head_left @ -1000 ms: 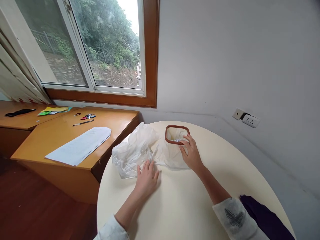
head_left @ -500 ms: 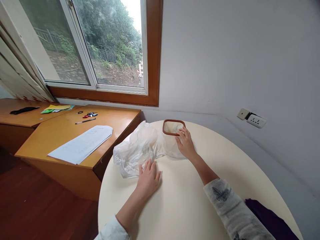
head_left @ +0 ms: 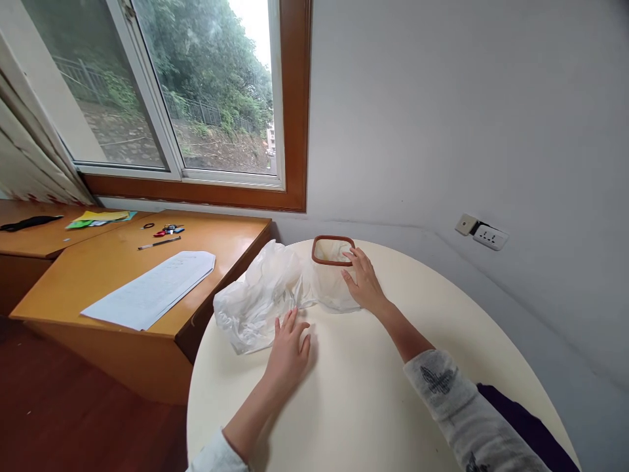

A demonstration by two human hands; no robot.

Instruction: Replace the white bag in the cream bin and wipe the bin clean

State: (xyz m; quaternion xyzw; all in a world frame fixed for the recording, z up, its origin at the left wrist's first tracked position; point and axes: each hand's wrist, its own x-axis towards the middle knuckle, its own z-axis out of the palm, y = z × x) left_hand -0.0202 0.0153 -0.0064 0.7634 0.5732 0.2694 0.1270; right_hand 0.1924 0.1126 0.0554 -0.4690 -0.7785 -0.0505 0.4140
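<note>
A thin white plastic bag [head_left: 258, 298] lies crumpled on the round cream table [head_left: 354, 387]. Part of the bag reaches a brown rounded-rectangular rim [head_left: 333, 263] at the table's far side; pale film shows inside this rim, and what it belongs to is partly covered. My left hand [head_left: 289, 347] is beside the bag's near edge, fingers apart, fingertips at the plastic. At the right corner of the rim is my right hand [head_left: 364, 278], its fingers spread and holding nothing; whether the fingertips touch the rim I cannot tell.
Left of the table stands a wooden desk [head_left: 118, 262] with papers [head_left: 152, 288], a pen [head_left: 160, 243], keys [head_left: 170, 229] and coloured sheets [head_left: 101, 218]. Dark purple cloth [head_left: 525, 423] lies at the table's right edge. A wall socket [head_left: 490, 236] is on the right, a window behind.
My right hand's fingers have opened a little away from the rim. My left hand has lifted slightly and its fingers bend more. The whole view has shifted slightly.
</note>
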